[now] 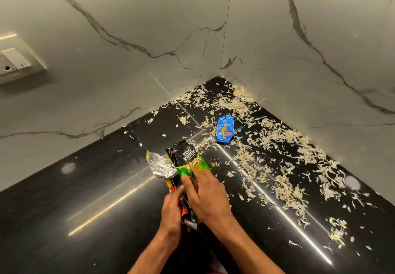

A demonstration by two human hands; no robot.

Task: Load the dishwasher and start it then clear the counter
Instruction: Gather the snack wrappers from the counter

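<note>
I look down at a glossy black counter (85,209) in a corner of marble walls. Both hands meet over a bunch of empty snack wrappers. My left hand (171,216) grips the crumpled lower ends of them. My right hand (205,199) lies on top of a black and green snack packet (190,162), with its fingers curled over the packet. A silver foil wrapper (160,165) sticks out to the left of the packet. Farther back, a blue wrapper (224,129) lies flat on the counter by itself.
Pale shredded vegetable peelings (284,186) are strewn over the counter from the corner along the right wall. A white switch plate (15,59) is set in the left wall. The counter's left part shows only light reflections.
</note>
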